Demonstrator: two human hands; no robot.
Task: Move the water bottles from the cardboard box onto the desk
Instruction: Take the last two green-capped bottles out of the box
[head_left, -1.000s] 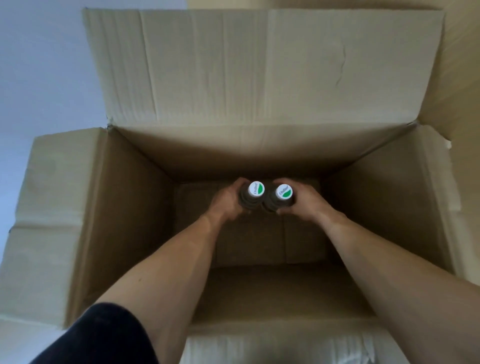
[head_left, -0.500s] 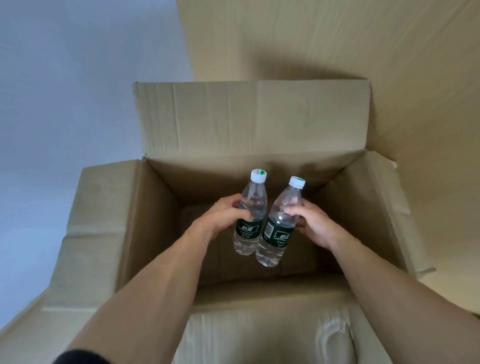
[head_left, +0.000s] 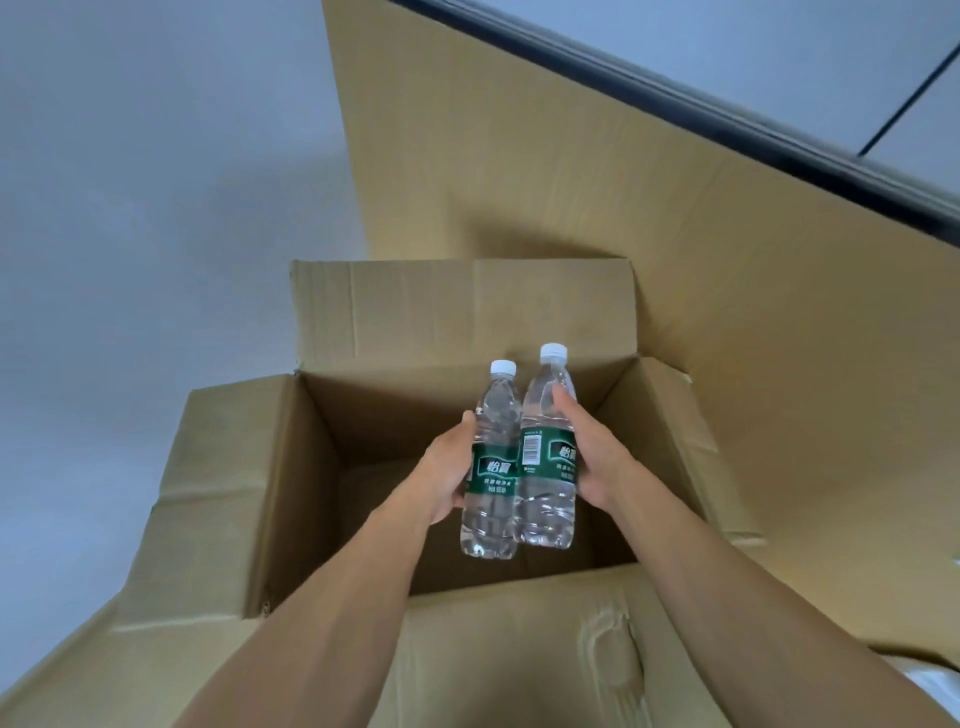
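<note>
Two clear water bottles with white caps and green labels are held upright, side by side and touching, above the open cardboard box (head_left: 291, 467). My left hand (head_left: 447, 467) grips the left bottle (head_left: 491, 499) around its label. My right hand (head_left: 592, 457) grips the right bottle (head_left: 548, 483) from the right side, thumb on its upper body. The part of the box's inside that I can see holds nothing; its floor right under the bottles is hidden. The desk is not clearly in view.
The box's flaps are folded out on all sides, the near flap (head_left: 519, 649) creased and dented. A large sheet of cardboard (head_left: 519, 182) stands behind the box. A grey floor lies to the left, and a dark strip (head_left: 779, 140) runs across the upper right.
Both hands have lifted the two bottles from the box's bottom up to above its rim. My view has pulled back and tilted up, showing more of the cardboard sheet behind.
</note>
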